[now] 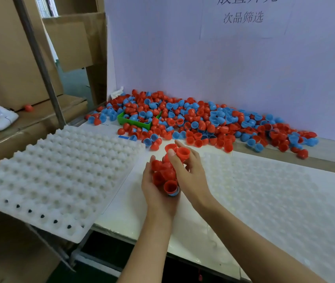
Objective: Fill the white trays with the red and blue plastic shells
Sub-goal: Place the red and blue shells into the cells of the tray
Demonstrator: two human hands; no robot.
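Two trays lie on the table (162,225): the left tray (56,172) overhangs the table's left edge, and the right tray (275,193) lies flat at the near right. Between them, both hands (174,176) hold a clutch of shells (165,170). Beyond, the shell pile (203,121) lies against the far backboard (203,64), half burying a small bin (136,122). Cardboard boxes (9,68) stand far left.

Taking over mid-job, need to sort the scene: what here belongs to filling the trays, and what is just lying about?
Job: left white tray; right white tray; shell pile; red shells cupped in left hand; right hand pinching one.

Lying about: green bin; cardboard boxes; white object.
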